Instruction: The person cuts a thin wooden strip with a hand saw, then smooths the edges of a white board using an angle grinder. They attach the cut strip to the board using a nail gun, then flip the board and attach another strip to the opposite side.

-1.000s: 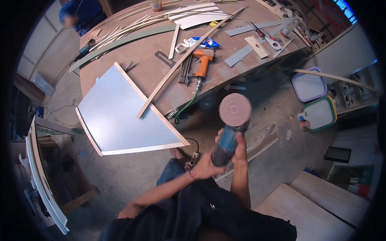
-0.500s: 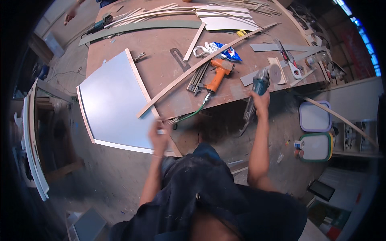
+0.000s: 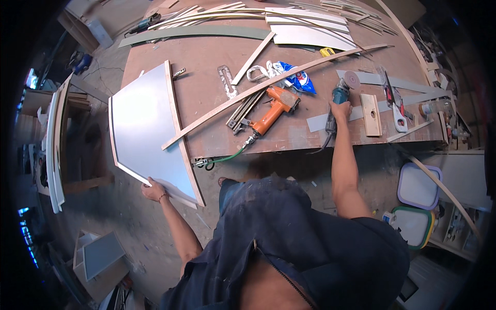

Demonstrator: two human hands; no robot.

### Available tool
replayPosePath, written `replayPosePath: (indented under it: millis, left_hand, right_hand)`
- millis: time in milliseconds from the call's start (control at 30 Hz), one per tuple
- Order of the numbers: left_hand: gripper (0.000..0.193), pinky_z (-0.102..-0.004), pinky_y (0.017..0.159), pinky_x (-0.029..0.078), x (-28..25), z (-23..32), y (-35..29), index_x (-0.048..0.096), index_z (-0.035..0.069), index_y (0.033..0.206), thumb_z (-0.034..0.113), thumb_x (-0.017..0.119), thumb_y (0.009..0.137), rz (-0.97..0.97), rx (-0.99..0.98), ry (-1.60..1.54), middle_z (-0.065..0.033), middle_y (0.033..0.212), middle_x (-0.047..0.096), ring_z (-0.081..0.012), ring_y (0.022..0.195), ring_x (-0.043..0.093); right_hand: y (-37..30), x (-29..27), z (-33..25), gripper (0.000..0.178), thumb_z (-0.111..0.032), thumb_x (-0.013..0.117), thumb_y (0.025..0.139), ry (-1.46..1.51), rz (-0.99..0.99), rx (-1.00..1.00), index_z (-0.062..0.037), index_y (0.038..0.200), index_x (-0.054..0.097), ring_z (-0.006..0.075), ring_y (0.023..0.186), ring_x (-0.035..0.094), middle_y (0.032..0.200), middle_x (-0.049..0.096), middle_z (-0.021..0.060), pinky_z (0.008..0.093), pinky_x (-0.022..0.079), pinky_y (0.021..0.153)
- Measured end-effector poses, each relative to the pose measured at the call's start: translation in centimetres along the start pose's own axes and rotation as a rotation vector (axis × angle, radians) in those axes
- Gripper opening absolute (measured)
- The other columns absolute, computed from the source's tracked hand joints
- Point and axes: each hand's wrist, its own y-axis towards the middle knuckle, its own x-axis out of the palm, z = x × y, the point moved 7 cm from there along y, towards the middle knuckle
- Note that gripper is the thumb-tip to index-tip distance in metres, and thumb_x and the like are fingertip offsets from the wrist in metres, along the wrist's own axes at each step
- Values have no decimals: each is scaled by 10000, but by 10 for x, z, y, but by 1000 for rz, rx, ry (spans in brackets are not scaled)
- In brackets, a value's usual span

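My left hand [image 3: 153, 190] is closed on the near, wood-trimmed edge of a pale grey panel [image 3: 142, 121]. The panel has wooden strips along its sides and overhangs the table's left front. In my right hand [image 3: 341, 110] is a teal angle grinder [image 3: 340, 95] with a round sanding disc [image 3: 352, 79], over the table near its front edge. Between my hands lies an orange air nailer [image 3: 274, 111], joined to a green hose [image 3: 230, 157]. A long, thin wooden strip [image 3: 222, 112] rests with its near end across the panel's right-hand strip.
The brown worktable [image 3: 201, 62] carries metal nail strips [image 3: 247, 108], a blue-and-white plastic bag [image 3: 297, 77], a small wooden block [image 3: 370, 114] and scissors [image 3: 399, 119]. Thin strips and a white sheet [image 3: 310, 33] lie at the back. Two lidded tubs [image 3: 419, 186] stand below at right.
My left hand has moved left and down along the panel's near edge and taken hold there. My right hand has carried the grinder slightly to the right. The view has shifted.
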Motion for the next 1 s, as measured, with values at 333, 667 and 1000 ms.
replayPosePath:
  millis: [333, 667, 1000]
  left_hand:
    - [375, -333, 711, 472, -63, -9, -28, 581, -40, 1178, 266, 579, 963, -77, -76, -491, -88, 931, 612, -184, 778, 578]
    - [422, -230, 598, 391, -149, 112, -107, 494, 14, 1280, 342, 339, 1065, -522, -90, -1349, -16, 803, 509, -83, 658, 443]
    - [462, -220, 555, 344, -165, 173, -161, 498, 58, 1132, 467, 296, 1054, -928, -112, -1620, 32, 670, 396, -74, 574, 359]
  right_hand:
    - [-94, -31, -165, 498, -301, 719, 815, 380, 272, -892, -82, 1239, 572, 348, 1187, 502, 1200, 584, 151, 483, 374, 1005]
    - [22, 153, -275, 347, -221, 784, 719, -454, -392, -1101, 3, 974, 713, 361, 952, 678, 994, 688, 257, 428, 522, 846]
    - [-44, -86, -354, 273, -159, 507, 1016, 1382, -487, -1001, 49, 1164, 607, 164, 1000, 613, 1153, 654, 132, 295, 468, 904]
